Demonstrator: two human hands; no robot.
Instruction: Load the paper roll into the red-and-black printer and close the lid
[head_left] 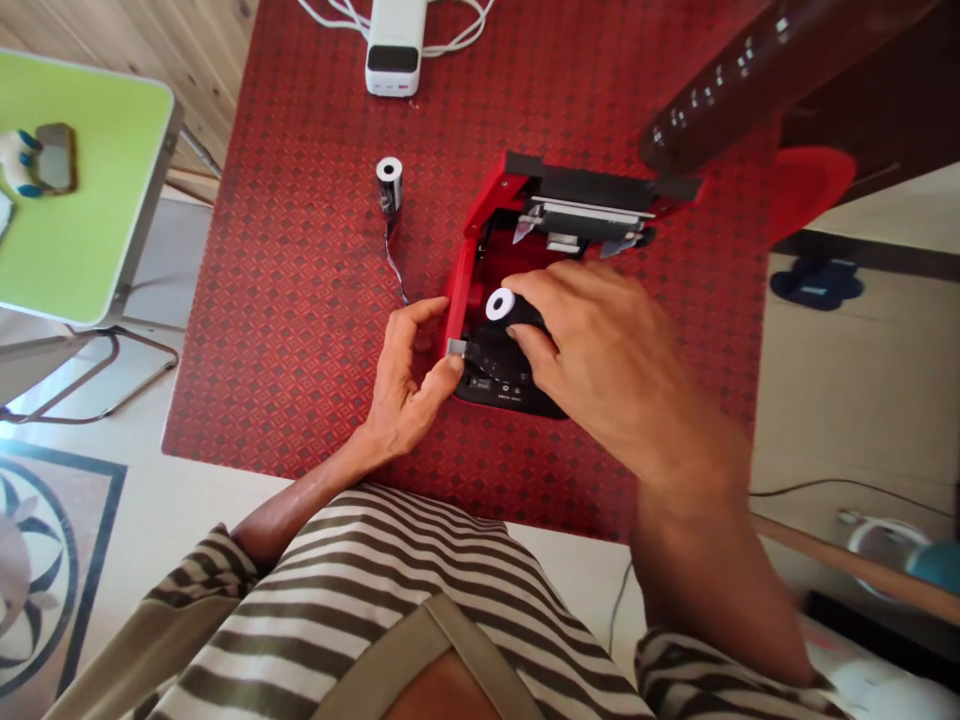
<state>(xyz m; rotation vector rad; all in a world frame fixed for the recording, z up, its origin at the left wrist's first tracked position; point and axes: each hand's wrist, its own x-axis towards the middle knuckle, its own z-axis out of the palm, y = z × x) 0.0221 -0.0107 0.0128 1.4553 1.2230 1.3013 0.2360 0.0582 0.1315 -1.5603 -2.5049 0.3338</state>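
A small red and black thermal printer [487,392] lies on the table with its lid [592,190] raised. My right hand [611,350] grips a small paper roll [500,304] between thumb and fingers, just over the printer's bay. The roll's white end with its dark core faces left, and its far end is hidden under my hand. My left hand [409,380] steadies the printer's left side, the thumb by a grey tab [456,347] and the forefinger along the red edge. Part of the bay is hidden by my right hand.
Another paper roll [389,180] stands on the red patterned tablecloth [300,300], a thin strip trailing from it toward the printer. A white power bank [394,60] with cables lies at the back. A dark brown cylinder [705,95] leans in at upper right. A green table [82,220] is at left.
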